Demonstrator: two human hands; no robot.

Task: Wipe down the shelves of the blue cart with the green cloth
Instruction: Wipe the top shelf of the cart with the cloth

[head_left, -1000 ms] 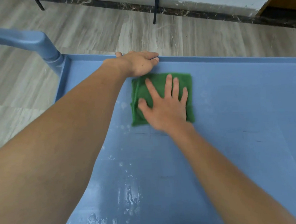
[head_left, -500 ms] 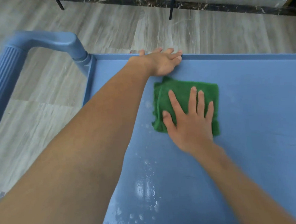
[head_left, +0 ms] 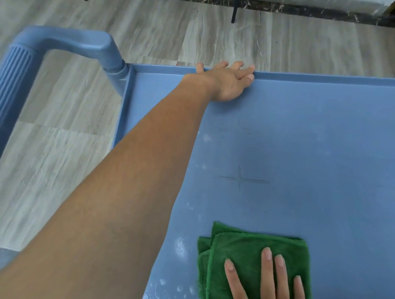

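At the bottom of the frame, right of centre, the right hand [head_left: 265, 280] lies flat with fingers spread on the green cloth [head_left: 247, 249], pressing it against the top shelf [head_left: 329, 154] of the blue cart [head_left: 121, 112]; only the fingers show, the palm being cut off by the lower edge. A second ago this cloth sat up near the far rim, just below the other hand; it has since been dragged straight back toward the person, so one near-ward stroke across the shelf looks finished (or nearly so). The cloth is folded, with a doubled edge on its left side.

Left of the cloth, pale droplets and smears [head_left: 181, 248] run up the shelf in a loose line, and these seem to sit just outside the swept strip. Mid-frame, a faint scratched cross [head_left: 240, 181] marks the bare blue surface.

Higher up, the left hand [head_left: 227, 81] rests open on the far rim of the shelf, fingers draped over the edge, bracing the cart rather than gripping anything; it has stayed put. At upper left stands the cart handle [head_left: 56, 42], over the grey wood floor [head_left: 209, 39].

The next pass probably needs to shift left to catch those droplets; no lower shelf is visible here.
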